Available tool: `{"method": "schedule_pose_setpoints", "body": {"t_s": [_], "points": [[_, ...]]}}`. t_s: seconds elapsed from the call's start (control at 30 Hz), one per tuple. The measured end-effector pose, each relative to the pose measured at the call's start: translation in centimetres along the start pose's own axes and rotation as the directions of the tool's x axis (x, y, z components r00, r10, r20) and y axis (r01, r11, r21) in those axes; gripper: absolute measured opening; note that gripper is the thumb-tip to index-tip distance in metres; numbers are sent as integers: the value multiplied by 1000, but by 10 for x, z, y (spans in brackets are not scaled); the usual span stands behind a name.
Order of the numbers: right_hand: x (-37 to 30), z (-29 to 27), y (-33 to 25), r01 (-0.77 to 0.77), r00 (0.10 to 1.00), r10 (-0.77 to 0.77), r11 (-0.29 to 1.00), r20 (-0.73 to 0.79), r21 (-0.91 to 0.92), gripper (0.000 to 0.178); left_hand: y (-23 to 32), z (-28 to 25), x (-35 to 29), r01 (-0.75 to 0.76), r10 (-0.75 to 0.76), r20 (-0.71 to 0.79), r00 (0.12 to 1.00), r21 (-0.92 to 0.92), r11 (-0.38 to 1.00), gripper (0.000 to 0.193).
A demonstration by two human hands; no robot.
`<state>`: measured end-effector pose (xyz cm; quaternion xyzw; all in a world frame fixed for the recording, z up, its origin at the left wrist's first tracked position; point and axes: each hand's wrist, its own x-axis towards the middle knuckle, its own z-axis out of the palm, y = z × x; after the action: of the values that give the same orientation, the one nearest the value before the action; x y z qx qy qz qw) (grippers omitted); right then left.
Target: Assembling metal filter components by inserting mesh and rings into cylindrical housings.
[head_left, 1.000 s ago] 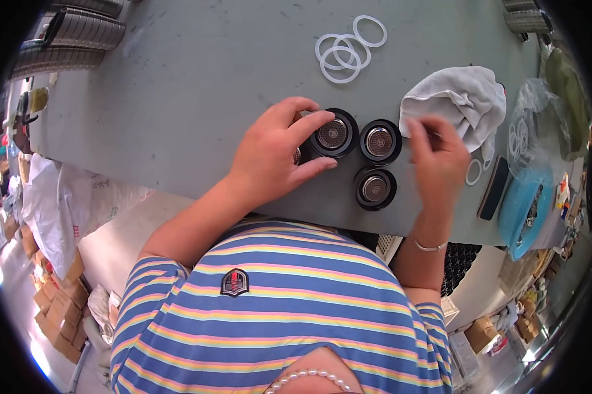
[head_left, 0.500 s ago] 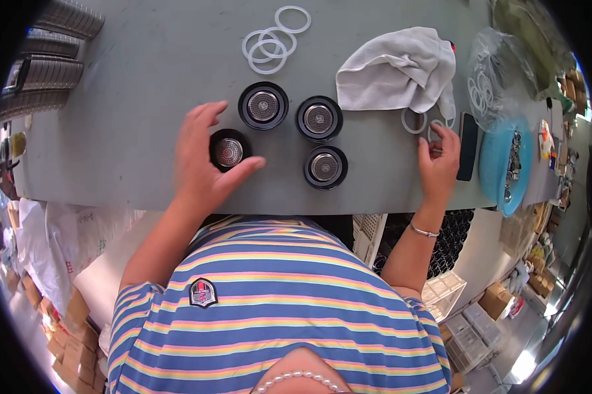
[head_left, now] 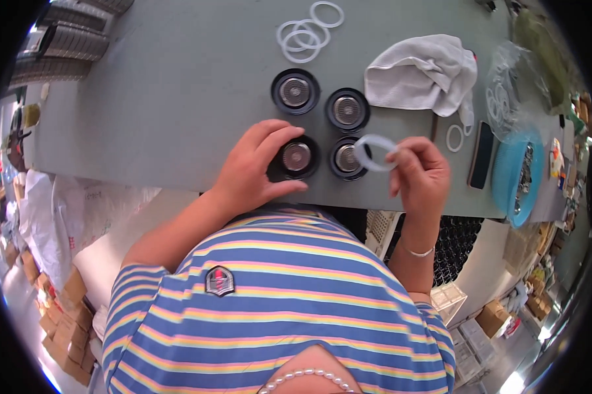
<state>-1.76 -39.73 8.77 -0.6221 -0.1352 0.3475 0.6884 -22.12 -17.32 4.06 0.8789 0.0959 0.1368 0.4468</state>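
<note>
A round black lid (head_left: 296,157) with a perforated metal centre lies near the table's front edge. My left hand (head_left: 256,164) curves around its left side, forefinger along the far rim and thumb near the close rim. Pinched between the thumb and fingers of my right hand (head_left: 419,172) is a translucent white sealing ring (head_left: 367,164). The ring hangs tilted above the table, partly in front of a second black lid (head_left: 345,159). Two more such lids, one far left (head_left: 295,91) and one far right (head_left: 347,110), lie behind these.
Several loose white rings (head_left: 304,41) lie at the back, another ring (head_left: 455,138) at the right. A grey cloth (head_left: 420,75), a phone (head_left: 482,154), a plastic bag of rings (head_left: 503,98) and a blue basket (head_left: 509,167) line the right side. Metal cylinders (head_left: 76,43) stand far left.
My right hand has lifted a white ring from beside the phone and brought it left, over the lids. My left hand and its lid have shifted right, nearer the other lids. The view has shifted.
</note>
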Motion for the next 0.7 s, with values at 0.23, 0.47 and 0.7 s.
{"method": "schedule_pose_setpoints", "body": {"t_s": [0.23,0.47,0.7], "points": [[11,88,18,245,958,-135,846,254,-474,5,-1,-2,-5,26,-29,-23,999,-119,993,79],[10,66,31,866,496,-456,196,739,-461,28,-16,-5,-17,-2,-22,-115,993,-213,977,70],[24,36,27,760,601,-584,204,547,-617,17,-17,-4,-11,-340,346,24,938,264,903,53]]}}
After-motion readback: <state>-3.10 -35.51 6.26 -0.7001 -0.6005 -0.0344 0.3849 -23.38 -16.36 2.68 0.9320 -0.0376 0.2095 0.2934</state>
